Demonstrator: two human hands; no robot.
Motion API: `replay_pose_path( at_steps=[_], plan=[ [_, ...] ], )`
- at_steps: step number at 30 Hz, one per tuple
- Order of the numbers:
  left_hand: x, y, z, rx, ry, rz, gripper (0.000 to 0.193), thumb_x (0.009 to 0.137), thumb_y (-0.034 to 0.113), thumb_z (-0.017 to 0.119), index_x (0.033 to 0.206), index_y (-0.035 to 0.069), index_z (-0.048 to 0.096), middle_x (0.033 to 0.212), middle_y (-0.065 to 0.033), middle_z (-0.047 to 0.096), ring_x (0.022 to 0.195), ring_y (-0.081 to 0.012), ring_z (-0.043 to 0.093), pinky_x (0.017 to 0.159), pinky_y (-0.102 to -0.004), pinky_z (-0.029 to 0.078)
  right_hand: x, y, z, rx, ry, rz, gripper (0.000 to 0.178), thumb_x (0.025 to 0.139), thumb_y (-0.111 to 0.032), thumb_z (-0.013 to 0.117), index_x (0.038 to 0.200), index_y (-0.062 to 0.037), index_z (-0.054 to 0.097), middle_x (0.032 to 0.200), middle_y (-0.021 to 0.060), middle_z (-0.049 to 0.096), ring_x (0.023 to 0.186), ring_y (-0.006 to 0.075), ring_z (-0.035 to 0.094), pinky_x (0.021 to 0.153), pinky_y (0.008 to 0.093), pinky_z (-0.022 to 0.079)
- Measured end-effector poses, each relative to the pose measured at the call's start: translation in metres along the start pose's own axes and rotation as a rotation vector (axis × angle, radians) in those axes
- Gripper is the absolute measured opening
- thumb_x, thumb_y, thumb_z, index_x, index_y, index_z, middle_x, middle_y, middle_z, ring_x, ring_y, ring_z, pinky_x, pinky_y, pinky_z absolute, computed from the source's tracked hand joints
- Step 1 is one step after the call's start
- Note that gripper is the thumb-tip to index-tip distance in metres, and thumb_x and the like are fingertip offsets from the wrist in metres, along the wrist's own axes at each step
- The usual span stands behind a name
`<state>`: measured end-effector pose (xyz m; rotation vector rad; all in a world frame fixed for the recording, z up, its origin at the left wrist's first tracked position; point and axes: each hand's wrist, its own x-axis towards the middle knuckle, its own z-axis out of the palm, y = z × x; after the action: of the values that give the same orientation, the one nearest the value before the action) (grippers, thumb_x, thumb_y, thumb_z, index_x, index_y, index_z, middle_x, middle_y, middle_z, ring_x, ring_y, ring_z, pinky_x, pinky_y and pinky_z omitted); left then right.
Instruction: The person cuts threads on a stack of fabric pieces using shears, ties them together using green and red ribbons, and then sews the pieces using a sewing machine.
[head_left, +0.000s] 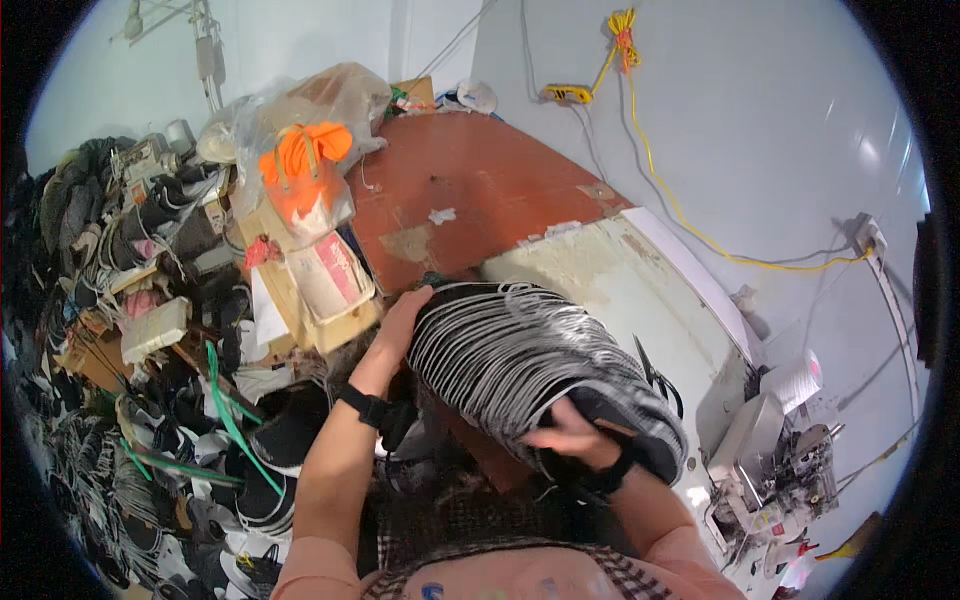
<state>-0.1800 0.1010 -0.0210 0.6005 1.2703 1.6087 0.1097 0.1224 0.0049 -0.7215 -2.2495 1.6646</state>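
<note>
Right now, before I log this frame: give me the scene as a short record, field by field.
left hand: against the left end of the stack
right hand: at the stack's near side, toward its right end; blurred, grip unclear
stack: many black pieces with white edges, layered side by side
wrists: dark band on each
beyond stack: red-brown board
left: open box, orange bag, cluttered heap, green straps
right: machine, white spool
wall: yellow cord
</note>
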Motion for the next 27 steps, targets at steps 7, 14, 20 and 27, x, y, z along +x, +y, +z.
replay_pose_path(
  at_steps=[7, 14, 20, 27],
  plan=[
    [-0.095, -0.007, 0.007, -0.309, -0.352, -0.45, 0.05, 0.093, 0.043, 0.047, 0.127, 0.006, 0.051, 0.118, -0.0077, 0.06, 0.105, -0.0186, 0.057, 0.084, -0.0302, 0.047, -0.116, -0.023, -0.046, 0.743, -0.005, 0.164, 0.08, 0.079, -0.059, 0.053, 0.131, 0.0007, 0.043, 0.126, 0.0165, 0.053, 0.116, 0.0265, 0.05, 0.102, 0.0395, 0.038],
    [-0.113, -0.069, 0.02, 0.14, -0.143, -0.117, 0.044, 0.095, 0.035, 0.046, 0.123, 0.002, 0.054, 0.117, -0.0067, 0.06, 0.102, -0.018, 0.058, 0.091, -0.0295, 0.043, -0.14, -0.032, -0.054, 0.668, 0.293, 0.428, 0.036, 0.095, -0.026, 0.041, 0.116, -0.0005, 0.054, 0.108, 0.0097, 0.063, 0.093, 0.0163, 0.06, 0.084, 0.032, 0.047],
    [-0.153, -0.08, 0.03, -0.554, -0.19, -0.363, 0.053, 0.087, 0.04, 0.056, 0.13, 0.009, 0.047, 0.129, -0.0087, 0.053, 0.118, -0.0277, 0.048, 0.099, -0.0457, 0.036, -0.147, -0.041, -0.055, 0.882, 0.036, 0.553, 0.043, 0.089, -0.032, 0.054, 0.123, -0.005, 0.052, 0.114, 0.0082, 0.063, 0.101, 0.0232, 0.06, 0.089, 0.0423, 0.046],
    [-0.217, -0.022, 0.003, -0.795, 0.048, 0.127, 0.044, 0.086, 0.033, 0.059, 0.121, 0.007, 0.056, 0.119, -0.0081, 0.06, 0.108, -0.0245, 0.055, 0.095, -0.0404, 0.042, -0.098, -0.094, 0.018, 0.523, -0.124, 0.282, 0.034, 0.087, -0.01, 0.054, 0.12, 0.0013, 0.054, 0.114, 0.0106, 0.062, 0.104, 0.0195, 0.059, 0.089, 0.0329, 0.047]
  ],
)
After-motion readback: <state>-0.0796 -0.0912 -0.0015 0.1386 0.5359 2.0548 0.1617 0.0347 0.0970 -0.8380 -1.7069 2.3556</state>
